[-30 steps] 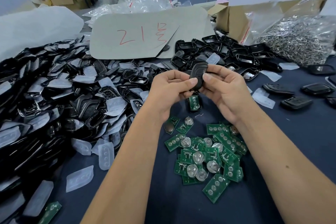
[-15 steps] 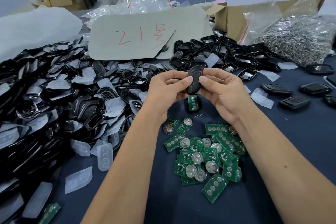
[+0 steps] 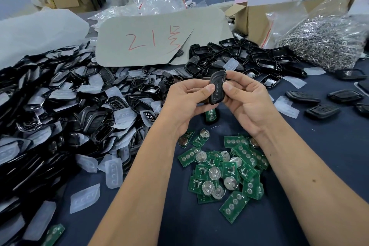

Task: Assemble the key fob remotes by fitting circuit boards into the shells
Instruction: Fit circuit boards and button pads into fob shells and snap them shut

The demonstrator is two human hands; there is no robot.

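Both hands pinch 1 black key fob (image 3: 216, 89) upright at chest height over the table: left hand (image 3: 186, 102) with thumb on its front face and fingers curled behind, right hand (image 3: 242, 99) with thumb on the other edge and fingers wrapped round the top. Opposed thumbs look like a squeeze to snap the shell halves shut (seam itself too small to tell). Directly under the hands lies 1 open shell with board (image 3: 211, 115) seated, likely next in line. Loose circuit boards (image 3: 225, 171) are heaped just below the wrists, within easy reach. Empty shells pile (image 3: 60, 110) fills the left side, more shell halves (image 3: 247, 60) behind. Finished fobs (image 3: 321, 111) sit well right. Bag of key rings (image 3: 327, 42) is at far right. Nothing blocks the hands.
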